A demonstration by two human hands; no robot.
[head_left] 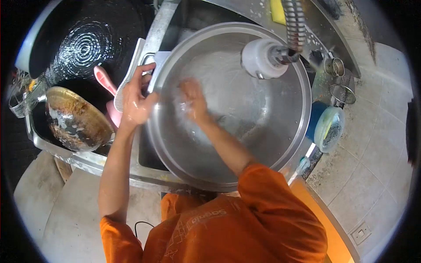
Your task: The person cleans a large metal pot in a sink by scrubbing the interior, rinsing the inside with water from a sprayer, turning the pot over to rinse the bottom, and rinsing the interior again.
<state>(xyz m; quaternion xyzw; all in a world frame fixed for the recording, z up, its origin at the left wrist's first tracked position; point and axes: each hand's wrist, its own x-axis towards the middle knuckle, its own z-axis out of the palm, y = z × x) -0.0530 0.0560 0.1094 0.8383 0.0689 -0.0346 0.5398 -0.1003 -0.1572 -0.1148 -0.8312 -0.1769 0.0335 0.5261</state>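
A large round steel basin [280,144] fills the middle of the view, with wet streaks and what looks like water inside. My left hand [138,101] is at its left rim, thumb over the edge and fingers curled on the outer side. Inside the basin, near the left wall, my right hand [195,103] is smeared by motion; whether it holds anything cannot be made out. A white faucet head [261,59] on a coiled metal hose [294,22] hangs over the basin's upper right.
Left of the basin, a scorched pan [76,120] leans in the sink [83,158] below a big dark wok [118,26] holding rippling water. A pink handle [104,79] sticks up beside my left hand. Strainers [342,94] and a clear tub [330,129] stand at right.
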